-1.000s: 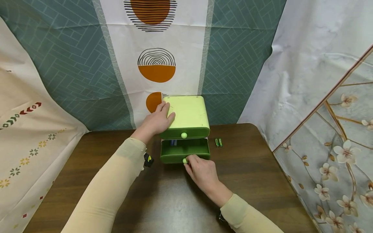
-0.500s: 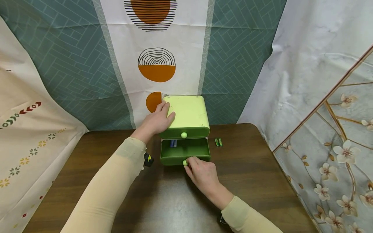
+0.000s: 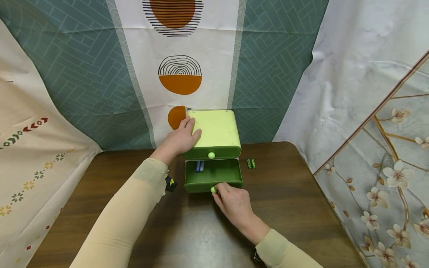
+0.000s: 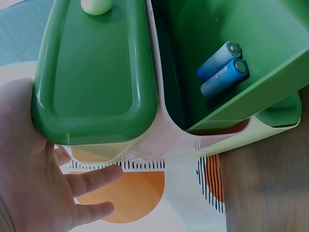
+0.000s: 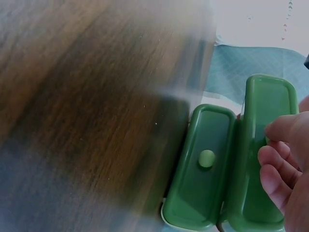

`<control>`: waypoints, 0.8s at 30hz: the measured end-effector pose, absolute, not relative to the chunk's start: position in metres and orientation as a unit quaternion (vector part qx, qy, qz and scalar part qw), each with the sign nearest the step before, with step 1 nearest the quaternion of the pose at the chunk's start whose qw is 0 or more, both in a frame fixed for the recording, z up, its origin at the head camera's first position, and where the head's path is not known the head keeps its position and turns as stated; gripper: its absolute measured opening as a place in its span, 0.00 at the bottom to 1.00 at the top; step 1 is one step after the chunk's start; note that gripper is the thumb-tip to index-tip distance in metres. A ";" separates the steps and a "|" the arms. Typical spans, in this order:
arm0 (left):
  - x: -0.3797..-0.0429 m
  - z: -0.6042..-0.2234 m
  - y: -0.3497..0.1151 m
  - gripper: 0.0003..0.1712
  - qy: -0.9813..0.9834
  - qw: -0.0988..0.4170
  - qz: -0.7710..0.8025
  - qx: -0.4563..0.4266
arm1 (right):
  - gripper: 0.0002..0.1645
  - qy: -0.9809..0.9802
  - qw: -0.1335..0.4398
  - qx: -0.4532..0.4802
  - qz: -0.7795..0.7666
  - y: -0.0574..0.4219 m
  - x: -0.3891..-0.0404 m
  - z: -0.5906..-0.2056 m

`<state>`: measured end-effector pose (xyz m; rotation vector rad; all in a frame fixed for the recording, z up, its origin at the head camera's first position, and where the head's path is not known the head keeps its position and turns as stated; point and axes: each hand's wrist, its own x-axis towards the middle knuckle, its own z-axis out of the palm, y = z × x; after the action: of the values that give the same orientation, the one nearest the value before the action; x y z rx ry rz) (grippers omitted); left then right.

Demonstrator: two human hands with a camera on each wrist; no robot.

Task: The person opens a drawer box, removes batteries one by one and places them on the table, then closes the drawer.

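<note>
Out comes the middle drawer, further than half a second ago! The right hand has its fingers pinching the round knob, and the wider gap now shows more of the two blue batteries lying side by side inside. The left hand hasn't budged: fingers extended, resting on the left part of the cabinet top, apparently steadying it against the pull. And over to the right, the two green batteries lie on the table, near the cabinet, untouched by either hand.
</note>
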<state>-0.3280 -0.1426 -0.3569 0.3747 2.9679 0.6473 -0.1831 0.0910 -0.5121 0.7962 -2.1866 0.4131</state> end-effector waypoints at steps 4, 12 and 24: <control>-0.330 -0.358 -0.143 0.46 0.970 0.040 0.209 0.122 | 0.16 -0.856 0.379 0.312 0.161 0.091 -0.181 -0.513; -0.329 -0.359 -0.143 0.46 0.970 0.038 0.209 0.122 | 0.17 -0.855 0.378 0.316 0.165 0.091 -0.174 -0.514; -0.330 -0.361 -0.143 0.46 0.969 0.035 0.209 0.124 | 0.16 -0.845 0.390 0.324 0.169 0.093 -0.167 -0.515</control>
<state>-0.3298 -0.1431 -0.3605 0.3805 2.9797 0.6412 -0.1675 0.0934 -0.5149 0.8236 -2.1483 0.4289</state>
